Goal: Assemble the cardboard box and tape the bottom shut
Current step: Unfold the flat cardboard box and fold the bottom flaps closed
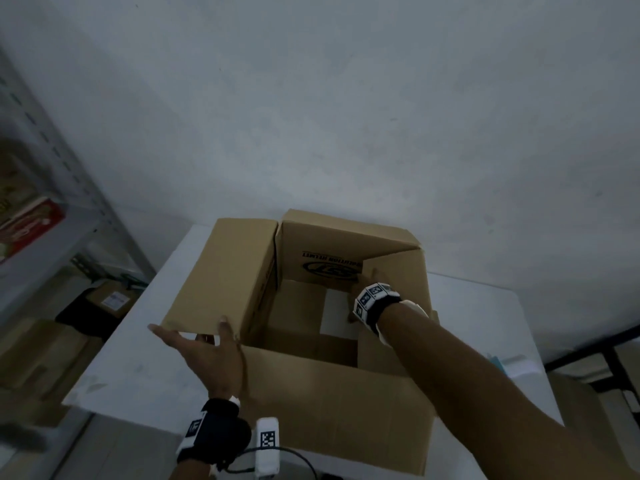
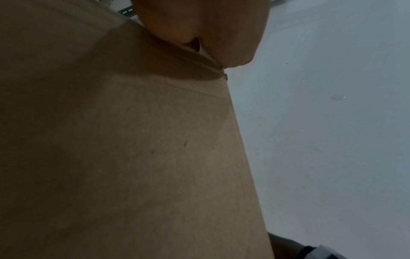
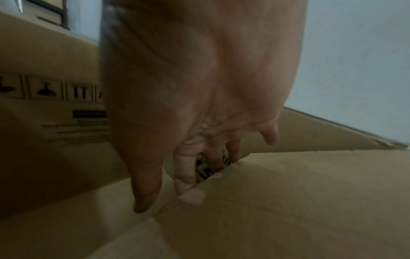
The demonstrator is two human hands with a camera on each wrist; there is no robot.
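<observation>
Cardboard box [image 1: 332, 393] flap hides right hand [image 3: 199, 105] fingertips.

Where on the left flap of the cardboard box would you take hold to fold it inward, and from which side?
Judging from the head view, take the left flap at its free near edge, from outside and beneath, where the left hand already is. That edge juts out unsupported, farthest from the hinge crease on the cardboard box, so it probably swings with least effort. The right hand is busy at the right flap.
</observation>
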